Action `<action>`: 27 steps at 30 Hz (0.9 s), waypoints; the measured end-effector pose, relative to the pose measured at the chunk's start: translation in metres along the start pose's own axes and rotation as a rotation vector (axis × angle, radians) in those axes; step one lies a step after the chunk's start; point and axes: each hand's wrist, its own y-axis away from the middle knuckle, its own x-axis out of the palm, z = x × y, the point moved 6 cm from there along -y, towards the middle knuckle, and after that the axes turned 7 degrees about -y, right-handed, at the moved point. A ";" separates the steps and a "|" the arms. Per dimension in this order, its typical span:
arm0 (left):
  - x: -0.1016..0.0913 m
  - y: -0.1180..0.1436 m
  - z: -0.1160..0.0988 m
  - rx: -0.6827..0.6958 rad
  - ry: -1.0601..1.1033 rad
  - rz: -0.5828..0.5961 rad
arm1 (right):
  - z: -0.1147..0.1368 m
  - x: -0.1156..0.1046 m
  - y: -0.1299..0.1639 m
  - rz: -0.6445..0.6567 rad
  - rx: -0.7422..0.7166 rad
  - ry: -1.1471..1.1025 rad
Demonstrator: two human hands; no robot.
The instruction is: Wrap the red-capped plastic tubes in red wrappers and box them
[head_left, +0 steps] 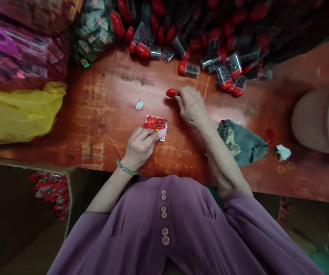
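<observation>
The left hand [139, 147] rests on the table [101, 110] and pinches a small packet [156, 125] between thumb and fingers; the packet is red with white round marks, flat, and one clear edge shows to the right of the fingertips. The right hand [191, 105] reaches farther out, and its fingertips close on a little tube [172, 92] with a red cap. Only the red end shows, to the left of the fingers; the rest is hidden under them, so I cannot tell how firm the grip is.

I judge that the step in hand is the picking of one tube while the packet is kept ready. The next move seems to call for bringing the tube to the open side of the packet, with the left fingers holding the mouth apart and steady.

Beyond the right fingers lies a pile [210, 49] of many such tubes, clear bodies with red caps. Near the right wrist lies a grey cloth [244, 143]. Far to the left of the left fingers there is a yellow bag [15, 112].
</observation>
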 end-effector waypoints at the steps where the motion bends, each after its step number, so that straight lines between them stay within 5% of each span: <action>1: 0.000 -0.001 0.001 -0.016 0.036 0.002 | 0.005 0.002 0.011 -0.010 0.009 -0.096; 5: -0.003 -0.003 0.005 -0.057 0.114 0.023 | 0.013 0.010 0.056 -0.064 0.179 -0.770; 10: -0.008 -0.008 0.008 -0.077 0.186 0.009 | 0.015 0.022 0.094 -0.088 0.377 -1.179; 21: -0.024 -0.018 0.003 -0.247 0.349 -0.066 | 0.025 0.028 0.118 -0.128 0.399 -1.436; 27: -0.033 -0.019 -0.008 -0.334 0.504 0.033 | 0.040 0.006 0.129 -0.201 0.262 -1.147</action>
